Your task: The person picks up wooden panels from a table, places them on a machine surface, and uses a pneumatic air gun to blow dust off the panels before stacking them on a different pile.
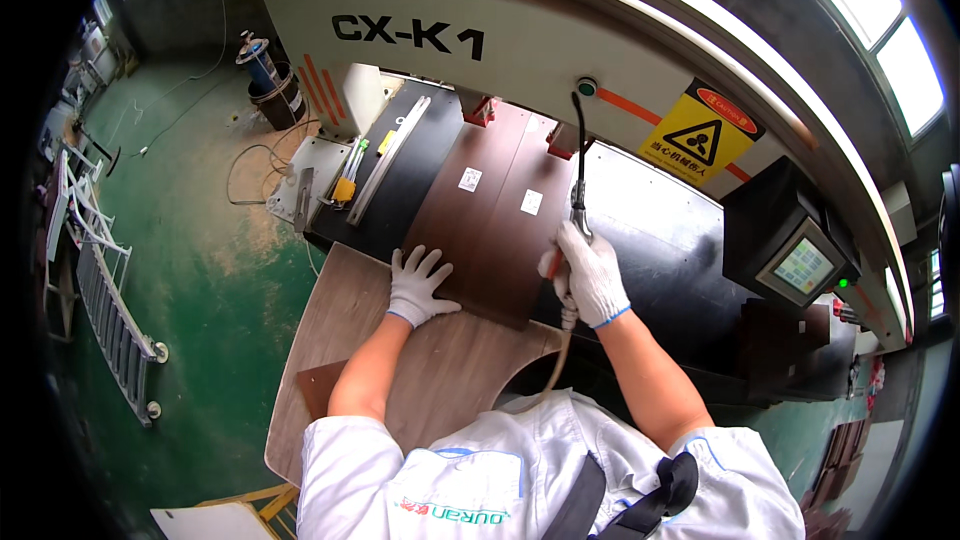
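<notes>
Two reddish-brown boards lie side by side on the black machine bed, each with a small white label. My left hand, in a white glove, rests flat with fingers spread at the near left corner of the boards. In my gloved right hand is an air blow gun, its long thin black nozzle pointing away from me and upward. A pale hose hangs from its lower end toward my body. The glove hides much of its handle.
A grey machine beam spans the bed, with red clamps below. At right hangs a control screen; more brown boards are underneath. A wood-grain panel sits before me. Left are yellow-handled tools, a bucket and a stepladder.
</notes>
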`<action>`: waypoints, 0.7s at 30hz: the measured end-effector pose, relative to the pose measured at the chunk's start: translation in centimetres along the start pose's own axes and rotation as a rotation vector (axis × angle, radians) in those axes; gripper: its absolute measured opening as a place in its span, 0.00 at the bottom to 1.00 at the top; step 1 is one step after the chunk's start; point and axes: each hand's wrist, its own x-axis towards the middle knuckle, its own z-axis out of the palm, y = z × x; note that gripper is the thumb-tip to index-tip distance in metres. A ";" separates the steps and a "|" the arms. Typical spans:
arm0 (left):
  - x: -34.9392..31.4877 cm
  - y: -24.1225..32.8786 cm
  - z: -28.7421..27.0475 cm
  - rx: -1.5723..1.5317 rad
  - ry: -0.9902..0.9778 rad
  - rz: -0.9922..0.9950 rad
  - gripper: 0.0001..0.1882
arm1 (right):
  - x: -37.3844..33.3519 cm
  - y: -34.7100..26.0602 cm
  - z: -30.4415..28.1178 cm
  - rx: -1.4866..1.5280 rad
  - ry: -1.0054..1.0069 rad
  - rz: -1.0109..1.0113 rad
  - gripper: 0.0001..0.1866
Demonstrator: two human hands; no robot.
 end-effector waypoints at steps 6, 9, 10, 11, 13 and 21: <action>0.4 0.3 0.2 0.002 -0.021 0.000 0.43 | -2.4 6.9 -7.8 -0.532 -0.059 0.089 0.20; -0.2 0.1 -0.3 0.031 -0.038 -0.021 0.43 | -4.7 8.9 -9.4 -1.078 -0.135 -0.059 0.25; 0.1 0.3 -0.2 0.030 -0.037 -0.019 0.43 | -5.5 10.0 -10.1 -1.225 -0.204 -0.085 0.25; 0.2 0.4 -0.1 0.028 -0.045 -0.006 0.43 | -6.2 11.5 -10.8 -1.370 -0.278 -0.113 0.24; 0.2 0.4 0.1 0.045 -0.033 0.001 0.43 | -8.0 14.2 -11.4 -1.426 -0.475 0.021 0.26; -1.7 3.2 0.7 0.103 -0.023 -0.198 0.48 | -11.9 22.5 -22.0 -0.396 0.365 0.390 0.23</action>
